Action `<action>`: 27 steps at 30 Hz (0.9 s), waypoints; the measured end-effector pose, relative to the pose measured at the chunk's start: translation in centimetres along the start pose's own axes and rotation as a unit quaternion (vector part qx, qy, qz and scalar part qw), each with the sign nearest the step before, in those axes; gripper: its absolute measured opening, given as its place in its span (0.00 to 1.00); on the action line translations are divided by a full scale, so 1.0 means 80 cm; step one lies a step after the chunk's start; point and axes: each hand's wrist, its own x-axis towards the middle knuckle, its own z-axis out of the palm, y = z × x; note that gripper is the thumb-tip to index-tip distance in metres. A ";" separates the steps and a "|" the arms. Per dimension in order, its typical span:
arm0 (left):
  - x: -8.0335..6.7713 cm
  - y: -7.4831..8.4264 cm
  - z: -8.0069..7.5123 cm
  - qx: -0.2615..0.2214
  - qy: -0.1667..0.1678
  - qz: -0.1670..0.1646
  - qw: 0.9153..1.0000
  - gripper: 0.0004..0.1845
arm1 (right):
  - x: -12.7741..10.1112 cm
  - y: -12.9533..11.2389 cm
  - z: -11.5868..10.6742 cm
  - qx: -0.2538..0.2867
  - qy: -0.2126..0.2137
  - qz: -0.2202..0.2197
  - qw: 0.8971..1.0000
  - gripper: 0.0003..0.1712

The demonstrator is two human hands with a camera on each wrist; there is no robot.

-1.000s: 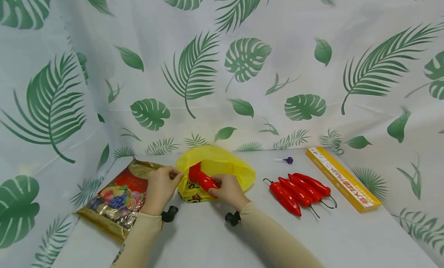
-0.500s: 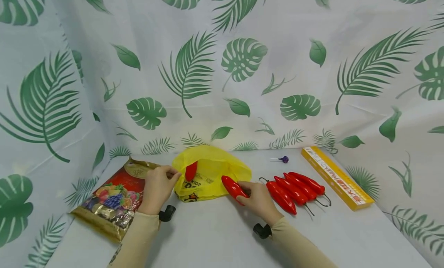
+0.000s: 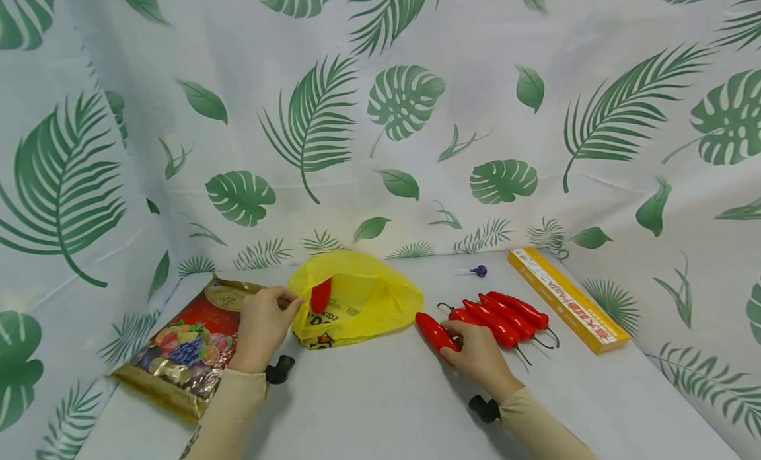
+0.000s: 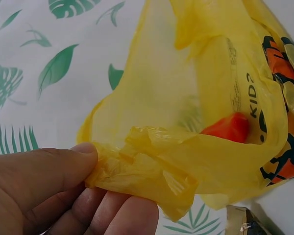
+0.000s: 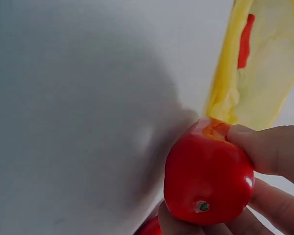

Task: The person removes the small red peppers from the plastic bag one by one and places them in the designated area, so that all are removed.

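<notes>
My left hand (image 3: pixel 261 324) pinches the edge of a yellow plastic bag (image 3: pixel 380 314), holding its mouth open toward me. Inside the bag lies a red chili pepper (image 3: pixel 321 296), which also shows as a red patch through the opening in the left wrist view. To the right of the bag, my right hand (image 3: pixel 475 354) grips another red chili pepper (image 3: pixel 435 334) between thumb and fingers. Its blunt end with a small green stem stub faces the right wrist camera. Just beyond that hand, several red chili peppers (image 3: pixel 514 311) with dark stems lie side by side on the table.
On the left lies a red and gold fruit-printed packet (image 3: pixel 184 347), partly behind my left hand. A purple lollipop (image 3: pixel 479 271) rests at the back of the white table (image 3: pixel 357 407). A long yellow pasta box (image 3: pixel 567 300) lies at the right, before a leaf-printed cloth (image 3: pixel 333 202).
My right hand has drawn the chili pepper out of the bag's mouth and carried it right, up beside the row of peppers. My left hand keeps its pinch on the bag.
</notes>
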 end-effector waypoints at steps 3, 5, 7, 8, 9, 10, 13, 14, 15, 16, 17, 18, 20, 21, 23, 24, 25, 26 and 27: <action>0.000 0.000 0.001 0.001 0.001 -0.001 1.000 0.09 | -0.004 0.007 -0.003 -0.008 0.001 0.006 1.000 0.33; 0.000 0.000 0.002 0.002 0.002 0.000 1.000 0.09 | -0.006 0.011 -0.005 -0.014 0.004 0.009 1.000 0.34; 0.000 0.000 0.002 0.002 0.003 0.002 1.000 0.09 | -0.008 0.014 -0.008 -0.022 0.008 0.011 1.000 0.34; 0.000 -0.001 0.002 0.002 0.003 0.003 1.000 0.09 | -0.009 0.016 -0.009 -0.025 0.010 0.011 1.000 0.34; 0.000 -0.001 0.003 0.001 0.002 0.003 1.000 0.09 | -0.009 0.017 -0.010 -0.028 0.013 0.011 0.999 0.34; 0.000 -0.001 0.003 0.001 0.002 0.003 1.000 0.09 | -0.010 0.018 -0.011 -0.030 0.015 0.011 0.999 0.34; 0.000 -0.001 0.003 0.000 -0.001 0.001 1.000 0.10 | -0.011 0.021 -0.013 -0.034 0.018 0.011 0.999 0.33; 0.000 -0.001 0.003 0.000 -0.002 0.001 1.000 0.10 | -0.011 0.022 -0.014 -0.034 0.017 0.013 0.999 0.33; 0.000 -0.001 0.003 -0.001 -0.002 0.001 1.000 0.10 | -0.011 0.022 -0.015 -0.036 0.016 0.016 0.999 0.34; 0.000 0.000 0.003 -0.001 -0.003 0.000 1.000 0.09 | -0.011 0.022 -0.015 -0.037 0.015 0.018 0.999 0.34; 0.000 0.000 0.003 -0.002 -0.003 0.000 1.000 0.09 | -0.011 0.022 -0.015 -0.038 0.014 0.020 0.999 0.34; 0.000 0.000 0.003 -0.003 -0.004 0.000 1.000 0.09 | -0.010 0.022 -0.016 -0.039 0.014 0.024 0.999 0.35; 0.000 0.001 0.003 -0.004 -0.003 0.000 1.000 0.09 | -0.011 0.023 -0.017 -0.039 0.014 0.028 0.999 0.36; 0.000 0.002 0.003 -0.004 -0.004 0.000 1.000 0.09 | -0.011 0.023 -0.017 -0.038 0.016 0.030 0.999 0.36; 0.000 0.002 0.003 -0.003 -0.003 0.001 1.000 0.09 | -0.010 0.024 -0.017 -0.035 0.023 0.031 0.999 0.36; 0.000 0.003 0.003 -0.002 -0.003 0.001 1.000 0.10 | -0.010 0.025 -0.018 -0.033 0.027 0.030 0.999 0.36; 0.000 0.003 0.004 -0.002 -0.003 0.002 1.000 0.10 | -0.011 0.025 -0.018 -0.033 0.033 0.028 0.999 0.36; 0.000 0.003 0.004 -0.002 -0.003 0.002 1.000 0.10 | -0.010 0.025 -0.018 -0.034 0.039 0.026 0.998 0.35; 0.000 0.004 0.004 -0.002 -0.003 0.002 1.000 0.10 | -0.010 0.025 -0.019 -0.035 0.044 0.023 0.998 0.34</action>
